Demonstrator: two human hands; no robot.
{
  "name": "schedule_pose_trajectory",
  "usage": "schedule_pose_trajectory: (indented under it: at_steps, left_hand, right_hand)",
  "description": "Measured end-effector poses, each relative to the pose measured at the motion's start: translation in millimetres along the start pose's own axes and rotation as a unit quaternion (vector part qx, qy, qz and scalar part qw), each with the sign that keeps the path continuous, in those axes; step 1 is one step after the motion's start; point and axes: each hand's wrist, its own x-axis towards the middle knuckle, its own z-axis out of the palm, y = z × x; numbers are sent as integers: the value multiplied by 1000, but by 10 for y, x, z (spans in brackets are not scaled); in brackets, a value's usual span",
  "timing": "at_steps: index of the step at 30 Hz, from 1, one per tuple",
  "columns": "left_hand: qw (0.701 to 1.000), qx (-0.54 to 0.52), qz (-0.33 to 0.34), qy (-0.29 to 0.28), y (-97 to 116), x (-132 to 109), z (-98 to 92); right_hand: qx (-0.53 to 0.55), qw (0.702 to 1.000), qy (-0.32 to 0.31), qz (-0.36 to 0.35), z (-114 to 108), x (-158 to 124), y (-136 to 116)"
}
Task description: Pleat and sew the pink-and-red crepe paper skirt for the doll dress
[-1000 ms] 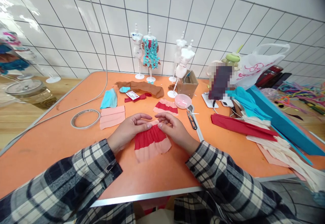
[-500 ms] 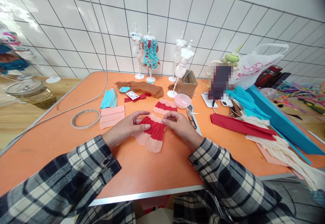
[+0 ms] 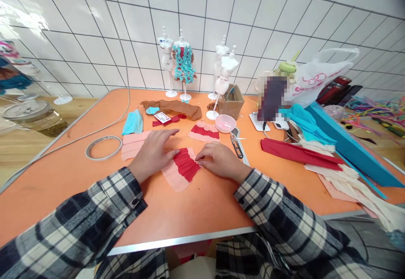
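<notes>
A red and pink pleated crepe-paper piece (image 3: 186, 165) lies on the orange table between my hands, its wide pink edge toward my lower left. My left hand (image 3: 152, 152) is open, fingers stretched out over the table, thumb at the piece's left side. With curled fingers, my right hand (image 3: 221, 159) pinches the piece's right edge. A smaller crepe-paper piece (image 3: 205, 131) in the same colours lies just beyond. Pink folded paper (image 3: 134, 144) is partly covered by my left hand. Black thread snips (image 3: 236, 144) and a pink bowl (image 3: 225, 123) are past my right hand.
White mannequins, one in a blue-trimmed dress (image 3: 184, 66), stand by the tiled wall. A tape roll (image 3: 103, 148) and blue paper (image 3: 133, 123) lie left. A small carton (image 3: 231, 102) is at the back; red paper (image 3: 299, 154) and a blue box (image 3: 357, 152) are right.
The crepe-paper piece has turned and now lies lower and flatter on the table. My left hand has loosened and moved left; my right hand has shifted lower along the piece's right edge.
</notes>
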Motion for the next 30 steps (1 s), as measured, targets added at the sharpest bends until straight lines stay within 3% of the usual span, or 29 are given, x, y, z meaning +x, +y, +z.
schedule_pose_trajectory:
  at_steps: [2,4,7,10,16,21,25,30]
  left_hand:
    - [995,74,64,12,76,-34,-21]
    - [988,99,87,-77,167,-97,-9]
    - [955,145,127,-224,253,-181,57]
    - [931,194,148,-273,231,-184,94]
    - [943,166,153,-246,64,-61,7]
    - [959,149,166,-173,9,-43,-12]
    - [958,157,186,-149,6,-72,-5]
    - [956,178,198,-127,-6,-86,-9]
  right_hand:
    - [-23,999,-15,23,34,0,6]
    - [-36,998,-20,54,53,-4,-9]
    - [-40,994,-13,103,50,-11,-43]
    - [-30,991,-4,130,17,-10,-59]
    - [21,988,42,149,-182,-20,20]
    - [-45,958,138,246,-605,-223,393]
    - [-128,924,107,343,-863,-427,681]
    - [-155,917,84,357,-890,-498,761]
